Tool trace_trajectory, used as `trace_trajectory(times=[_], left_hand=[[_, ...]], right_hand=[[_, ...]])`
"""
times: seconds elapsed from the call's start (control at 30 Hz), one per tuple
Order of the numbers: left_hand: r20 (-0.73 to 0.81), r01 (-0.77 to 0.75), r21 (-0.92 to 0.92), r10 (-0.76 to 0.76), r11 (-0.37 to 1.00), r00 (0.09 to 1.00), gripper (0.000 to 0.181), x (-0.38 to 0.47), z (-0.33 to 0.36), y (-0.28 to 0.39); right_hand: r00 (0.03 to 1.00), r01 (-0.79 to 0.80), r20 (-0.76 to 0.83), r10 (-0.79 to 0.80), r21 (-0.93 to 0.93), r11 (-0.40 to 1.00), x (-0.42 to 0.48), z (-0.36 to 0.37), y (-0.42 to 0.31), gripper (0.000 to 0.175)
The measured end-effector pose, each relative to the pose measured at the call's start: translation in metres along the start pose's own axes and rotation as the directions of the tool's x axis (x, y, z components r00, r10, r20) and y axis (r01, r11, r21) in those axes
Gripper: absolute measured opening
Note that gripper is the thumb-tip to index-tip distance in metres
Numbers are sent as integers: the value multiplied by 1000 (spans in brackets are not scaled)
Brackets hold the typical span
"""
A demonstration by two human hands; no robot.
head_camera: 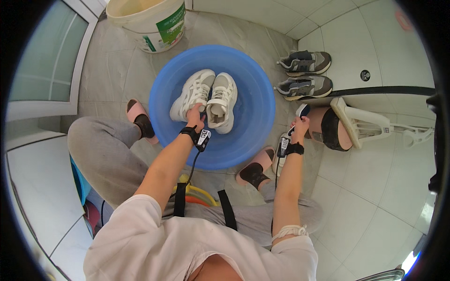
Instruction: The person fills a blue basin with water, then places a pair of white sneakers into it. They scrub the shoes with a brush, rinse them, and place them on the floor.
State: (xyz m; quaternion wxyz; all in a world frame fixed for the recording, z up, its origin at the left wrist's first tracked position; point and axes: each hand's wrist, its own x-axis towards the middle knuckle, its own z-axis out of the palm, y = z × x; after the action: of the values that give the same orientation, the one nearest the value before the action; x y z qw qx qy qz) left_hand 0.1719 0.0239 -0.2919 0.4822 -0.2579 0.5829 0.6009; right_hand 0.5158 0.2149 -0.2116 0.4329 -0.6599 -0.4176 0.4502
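Two white sneakers stand side by side in a blue plastic basin (256, 116) on the floor before me. My left hand (196, 117) grips the left sneaker (195, 87) around its opening, the fingers partly hiding its collar. Just beside it, touching or nearly so, is the right sneaker (226, 87), with its strap across the opening. Outside the basin on the right, my right hand (300, 125) is closed around the handle of a small brush (302, 110) with a blue-and-white head. Some water seems to lie in the basin, though its depth is hard to tell.
A white bucket (140, 26) stands at the back left. Grey-and-brown sneakers (305, 87) sit by the right wall, near a pink cylindrical container (316, 123) and a white plastic-framed object (365, 117). A pale shoe (280, 161) lies below my right wrist. My pink slippers (262, 159) flank the basin.
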Motion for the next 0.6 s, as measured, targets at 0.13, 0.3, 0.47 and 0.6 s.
trace_trajectory(times=[0.13, 0.3, 0.47, 0.6], left_hand=[[96, -142, -55, 147, 988, 984, 39, -9, 0, 6], [258, -50, -265, 121, 963, 958, 34, -2, -5, 10], [355, 131, -296, -18, 946, 935, 36, -2, -9, 19], [376, 266, -299, -143, 916, 916, 40, 3, -11, 28]], right_hand=[[811, 563, 92, -577, -388, 730, -73, 69, -65, 27], [739, 626, 670, 71, -722, 294, -180, 147, -44, 41], [783, 558, 583, 217, -812, 172, -180, 165, 3, 44], [763, 538, 601, 236, -794, 283, -154, 171, 28, 34]])
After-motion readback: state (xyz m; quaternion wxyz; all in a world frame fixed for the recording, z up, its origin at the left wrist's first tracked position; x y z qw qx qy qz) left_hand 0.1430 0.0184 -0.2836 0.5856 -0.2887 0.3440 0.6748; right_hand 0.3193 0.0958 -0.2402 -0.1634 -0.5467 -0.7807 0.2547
